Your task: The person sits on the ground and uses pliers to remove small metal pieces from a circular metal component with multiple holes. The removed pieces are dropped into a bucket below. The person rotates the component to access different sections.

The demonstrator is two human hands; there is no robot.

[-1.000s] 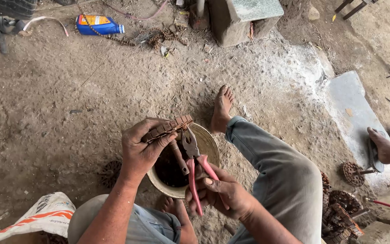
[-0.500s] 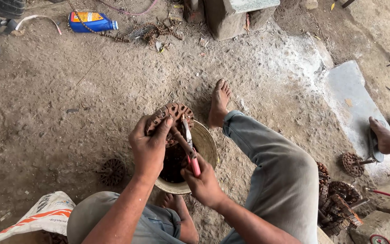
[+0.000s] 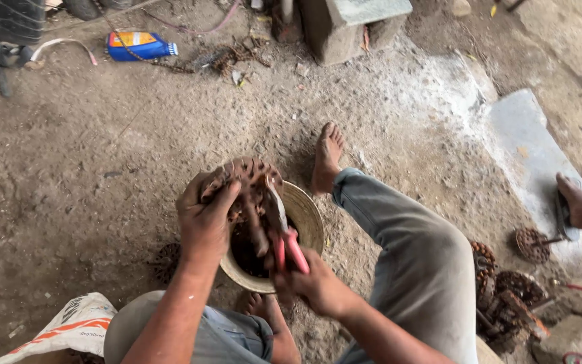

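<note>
One rusty sprocket cluster (image 3: pixel 250 178), a brown toothed disc, is held up over the far rim of one round metal bowl (image 3: pixel 309 219) that sits on the dirt floor (image 3: pixel 89 162) between the person's legs. The left hand (image 3: pixel 205 219) is clenched around the cluster's near-left edge, fingers curled over the teeth. The right hand (image 3: pixel 311 286) is wrapped around the two red handles of one pair of pliers (image 3: pixel 281 229), whose dark nose points up against the cluster; the tool is blurred, so how its tip meets the metal cannot be told. The bowl's inside looks dark. One bare foot (image 3: pixel 327 156) is planted just beyond the bowl, and a second foot (image 3: pixel 264 309) shows beneath it, near the right hand. Left of the bowl, one small rusty gear (image 3: pixel 167 259) lies on the ground. To the right, beside the grey trouser leg, sits a heap of rusty gears (image 3: pixel 503 296), too tangled to count. Farther right, another person's foot (image 3: pixel 580 205) rests near one more gear (image 3: pixel 530 244). At the far side lie one blue bottle (image 3: pixel 139 46) and one concrete block (image 3: pixel 351 23); one white sack (image 3: pixel 69 327) lies at the near left.
</note>
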